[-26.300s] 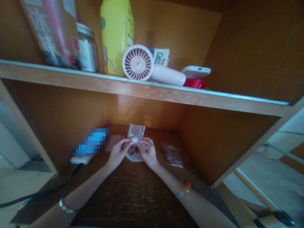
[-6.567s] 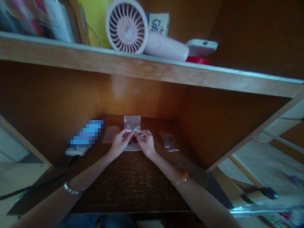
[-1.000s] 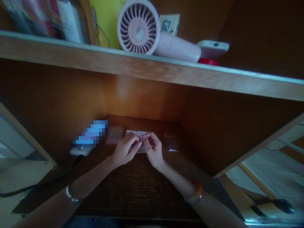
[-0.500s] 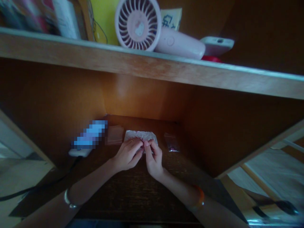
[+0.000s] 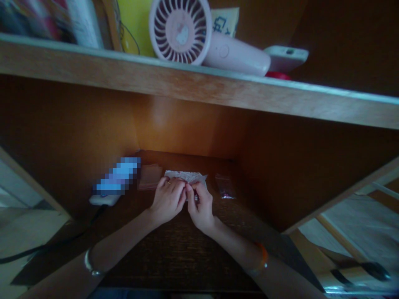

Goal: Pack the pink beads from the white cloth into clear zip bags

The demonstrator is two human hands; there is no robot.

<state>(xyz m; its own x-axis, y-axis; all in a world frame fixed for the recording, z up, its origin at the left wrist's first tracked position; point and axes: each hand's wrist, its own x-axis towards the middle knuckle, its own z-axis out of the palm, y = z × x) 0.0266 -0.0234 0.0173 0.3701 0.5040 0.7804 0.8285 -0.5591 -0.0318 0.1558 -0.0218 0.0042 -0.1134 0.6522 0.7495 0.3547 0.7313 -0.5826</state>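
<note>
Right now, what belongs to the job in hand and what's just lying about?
Likely in the job:
left hand, right hand
crinkled white sheet
flat translucent packets
small part-filled bag

Likely just lying about:
pink fan
box behind it
white phone-like device
pixelated screen
black cable

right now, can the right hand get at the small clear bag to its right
Probably yes: the small clear bag lies close beside the right hand, and nothing upright shows between them. That hand is, though, bunched up against the left hand.
</note>
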